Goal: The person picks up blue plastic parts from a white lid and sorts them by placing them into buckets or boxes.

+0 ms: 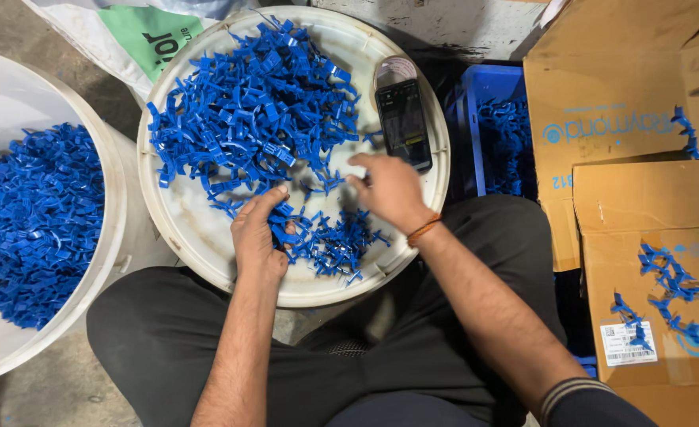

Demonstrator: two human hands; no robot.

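A round white lid (pixel 199 237) lies in front of me, carrying a heap of small blue plastic parts (pixel 254 111). My left hand (pixel 258 233) rests on the lid's near side, fingers curled around a few blue parts. My right hand (pixel 389 190) hovers palm down over the lid to the right, fingers spread slightly, next to a smaller cluster of blue parts (pixel 337 245); whether it holds a piece is hidden. A black phone (pixel 403 122) lies on the lid's right side, beyond my right hand.
A white bucket (pixel 116 229) full of blue parts stands at the left. A blue crate (pixel 496 134) with more parts sits right of the lid. Cardboard boxes (pixel 642 198) with scattered blue parts fill the right. My dark trousers are below.
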